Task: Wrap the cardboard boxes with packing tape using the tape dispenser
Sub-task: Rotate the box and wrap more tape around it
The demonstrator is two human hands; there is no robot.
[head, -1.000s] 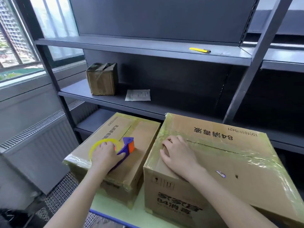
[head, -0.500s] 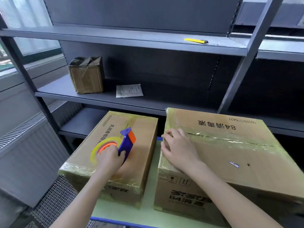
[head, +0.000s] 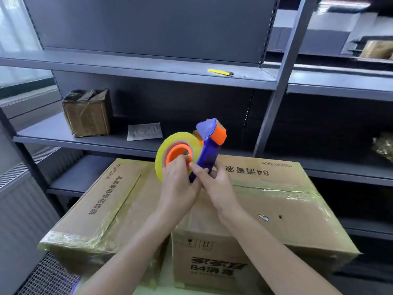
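Grey metal shelving (head: pixel 161 81) across the back, matte and flat-planed, with slanted uprights. In front of it, side by side on a pale green table (head: pixel 165 271), two brown cardboard boxes printed with dark lettering: the larger box (head: pixel 282 211) on the right, banded in glossy, wrinkled clear tape along its seam and edges; the flatter box (head: pixel 100 207) on the left, its near corners wrapped in the same crinkled film. On the middle shelf, a small box (head: pixel 87 112), cube-like, dull and heavily taped.

Held up in the air over the gap between the two big boxes: the tape dispenser (head: pixel 209 150), smooth blue plastic with an orange head and a toothed edge on top, carrying a round roll of yellowish translucent tape (head: pixel 161 154) on an orange hub. Left hand (head: pixel 178 188) curled round the lower handle, fingertips up at the hub. Right hand (head: pixel 219 184) clamped on the blue body from the other side, touching the left; possibly pinching a tape end, too blurred to tell.

Flat on the middle shelf, a pale rectangular sheet (head: pixel 144 131). On the upper shelf, a slim yellow knife (head: pixel 220 72) with a dark tip.

Counted: three boxes, two hands, one dispenser, one roll, one sheet, one knife.
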